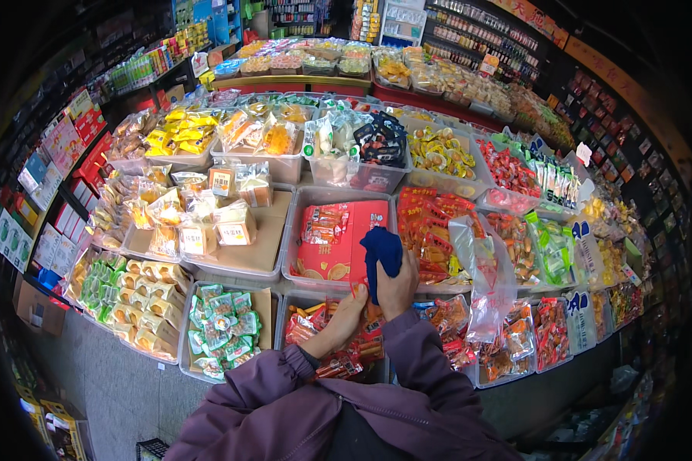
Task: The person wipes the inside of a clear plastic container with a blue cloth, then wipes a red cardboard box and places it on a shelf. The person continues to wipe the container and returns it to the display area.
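Observation:
A dark blue cloth (382, 253) is bunched in my right hand (397, 285), above the near right corner of a clear plastic bin (288, 245) lined with red card. Beside it my left hand (346, 314) pinches a small red-wrapped snack packet at the fingertips, just over a bin of red-wrapped snack sticks (305, 328). Red snack packets (325, 223) lie in a small group on the red card. To the right, another bin holds a heap of long red-wrapped snacks (427, 225). My right fingers partly hide the cloth.
Packaged cakes (235, 223) sit in bins to the left, and green-edged packets (225, 322) in a near bin. A clear plastic bag (484, 276) hangs over bins at the right. Rows of snack bins continue behind. A black basket (151, 449) stands on the floor.

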`<control>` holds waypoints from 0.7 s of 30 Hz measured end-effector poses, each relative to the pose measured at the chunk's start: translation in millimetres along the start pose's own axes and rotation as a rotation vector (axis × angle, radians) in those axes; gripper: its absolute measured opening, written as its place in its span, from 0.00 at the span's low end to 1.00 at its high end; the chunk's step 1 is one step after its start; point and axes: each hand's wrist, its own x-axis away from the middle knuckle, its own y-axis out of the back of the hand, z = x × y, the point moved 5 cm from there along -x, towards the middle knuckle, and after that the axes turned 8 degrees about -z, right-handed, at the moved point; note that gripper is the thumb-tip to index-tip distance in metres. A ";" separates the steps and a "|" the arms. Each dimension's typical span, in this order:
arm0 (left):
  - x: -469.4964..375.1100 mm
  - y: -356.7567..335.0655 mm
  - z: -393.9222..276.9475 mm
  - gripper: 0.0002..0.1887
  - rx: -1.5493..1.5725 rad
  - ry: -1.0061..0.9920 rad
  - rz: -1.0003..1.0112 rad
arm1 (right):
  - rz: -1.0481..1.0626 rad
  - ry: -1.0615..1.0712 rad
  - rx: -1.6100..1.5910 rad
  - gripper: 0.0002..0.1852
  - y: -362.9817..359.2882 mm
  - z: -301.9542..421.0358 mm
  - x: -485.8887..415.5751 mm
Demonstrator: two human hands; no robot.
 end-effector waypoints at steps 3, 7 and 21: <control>7.3 -16.4 -54.3 0.26 0.340 0.038 -0.078 | 0.060 0.154 0.038 0.31 10.5 15.9 32.5; -3.6 0.8 -82.3 0.35 0.678 -0.014 0.069 | 0.234 0.128 0.030 0.29 16.9 23.4 80.2; 14.4 -18.2 -61.4 0.28 0.064 -0.243 -0.080 | 0.347 -0.020 -0.517 0.23 29.0 -3.7 103.5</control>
